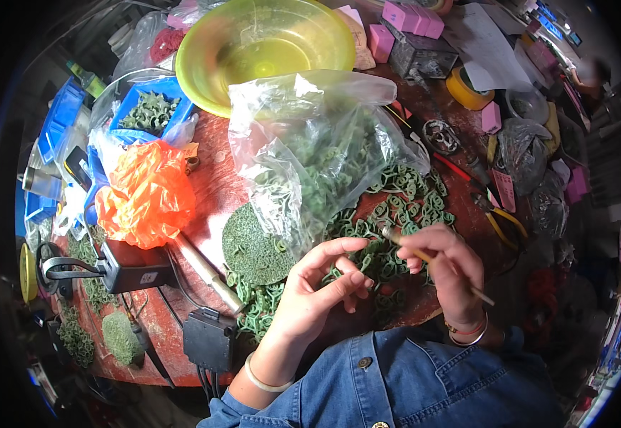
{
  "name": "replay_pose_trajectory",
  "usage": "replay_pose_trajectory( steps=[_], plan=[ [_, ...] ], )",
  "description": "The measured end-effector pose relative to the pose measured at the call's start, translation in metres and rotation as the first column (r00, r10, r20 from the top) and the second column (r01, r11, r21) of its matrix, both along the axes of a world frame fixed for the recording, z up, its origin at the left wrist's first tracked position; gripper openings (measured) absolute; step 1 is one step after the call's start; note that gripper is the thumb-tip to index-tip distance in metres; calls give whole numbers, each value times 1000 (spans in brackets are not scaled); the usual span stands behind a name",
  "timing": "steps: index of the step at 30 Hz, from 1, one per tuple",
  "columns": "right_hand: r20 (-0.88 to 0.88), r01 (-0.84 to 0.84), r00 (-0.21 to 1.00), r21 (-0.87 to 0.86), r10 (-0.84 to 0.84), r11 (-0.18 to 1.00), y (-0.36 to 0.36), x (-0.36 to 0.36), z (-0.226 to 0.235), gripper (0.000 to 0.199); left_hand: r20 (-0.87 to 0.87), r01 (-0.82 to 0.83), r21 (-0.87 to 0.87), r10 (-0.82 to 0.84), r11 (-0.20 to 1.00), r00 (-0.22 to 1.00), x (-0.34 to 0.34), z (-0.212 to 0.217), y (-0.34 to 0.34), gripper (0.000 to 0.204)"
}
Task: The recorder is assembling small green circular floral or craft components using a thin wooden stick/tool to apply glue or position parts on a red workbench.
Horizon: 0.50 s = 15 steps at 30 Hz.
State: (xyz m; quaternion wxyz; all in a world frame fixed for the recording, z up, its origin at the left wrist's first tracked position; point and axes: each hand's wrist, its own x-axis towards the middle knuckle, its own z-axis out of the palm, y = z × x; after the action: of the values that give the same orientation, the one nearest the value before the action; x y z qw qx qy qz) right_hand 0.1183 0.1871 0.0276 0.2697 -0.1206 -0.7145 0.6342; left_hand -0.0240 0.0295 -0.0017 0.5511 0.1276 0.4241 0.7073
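Observation:
My right hand (pixel 454 274) grips a thin wooden-handled brush (pixel 422 255), its dark tip pointing left toward my other hand. Facing it, my left hand (pixel 319 285) is curled, the thumb against the lower fingertips and the index finger held apart; anything pinched there is too small to make out. Many small green ring-shaped pieces (pixel 417 207) lie in a loose heap under and beyond both hands. A clear plastic bag (pixel 310 160) full of similar green pieces rests just past them. Left of the bag is a round speckled green disc (pixel 252 242), beside my left hand.
A yellow-green basin (pixel 203 50) stands at the back. On the left are an orange plastic bag (pixel 146 192), a blue tray (pixel 121 121), a metal rod (pixel 203 271) and a black box (pixel 209 339) with cables. Pliers (pixel 503 217) and yellow tape (pixel 464 89) lie right.

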Motion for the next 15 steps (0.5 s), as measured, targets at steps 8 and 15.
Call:
replay_pose_trajectory(
  steps=[8, 15],
  plan=[
    [-66, 32, 998, 309, -12, 950, -4, 0, 3, 12, 3, -19, 32, 19, 999, 1000, 1, -5, -2, 35],
    [-62, 25, 998, 406, 0, 914, -9, -1, 6, 11, -107, -63, 27, 66, 998, 992, 2, -5, -1, 34]
  ],
)
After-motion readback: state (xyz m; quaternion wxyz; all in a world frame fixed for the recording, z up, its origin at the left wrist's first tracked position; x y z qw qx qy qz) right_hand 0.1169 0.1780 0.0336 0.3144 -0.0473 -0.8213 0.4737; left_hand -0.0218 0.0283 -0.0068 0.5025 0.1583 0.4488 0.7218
